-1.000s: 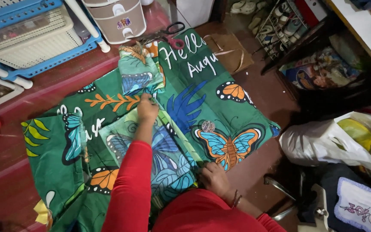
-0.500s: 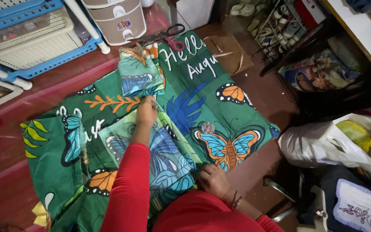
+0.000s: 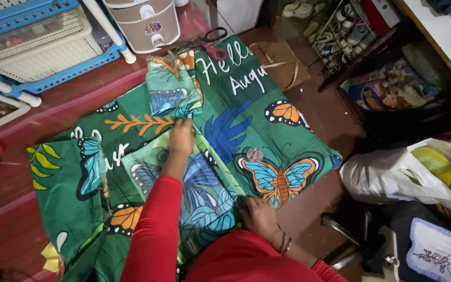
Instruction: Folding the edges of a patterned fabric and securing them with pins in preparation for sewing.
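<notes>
Fabric (image 3: 267,130), green with printed butterflies and leaves, is spread flat on the dark red floor (image 3: 69,109) and fills most of the middle of the view. Its long axis runs from the lower left, near the person's knees, toward the upper right, where white lettering is printed close to the far edge. A smaller folded piece (image 3: 204,183) of the same cloth is laid on top of it, directly in front of the person.

The left hand (image 3: 181,137) is stretched far forward on a red sleeve (image 3: 155,224) and is closed over the far end of the folded piece; it seems to pinch the cloth, but the fingertips are hidden, so the exact grip cannot be told. The right hand (image 3: 259,216) is kept close to the body and is pressed down, fingers curled, on the near end of the same fold. So the fold lies between the two hands, along a line going away from the person; the right hand is nearer to the body, and the left hand is nearer to the far edge of the fabric.

A small round shiny object (image 3: 254,154) is seen on the cloth beside a blue butterfly. Scissors (image 3: 210,44) with red and black handles lie at the far edge of the fabric. Blue and white plastic baskets (image 3: 32,47) stand at the far left corner of the floor, and a white plastic bag (image 3: 392,177) lies at the right.
</notes>
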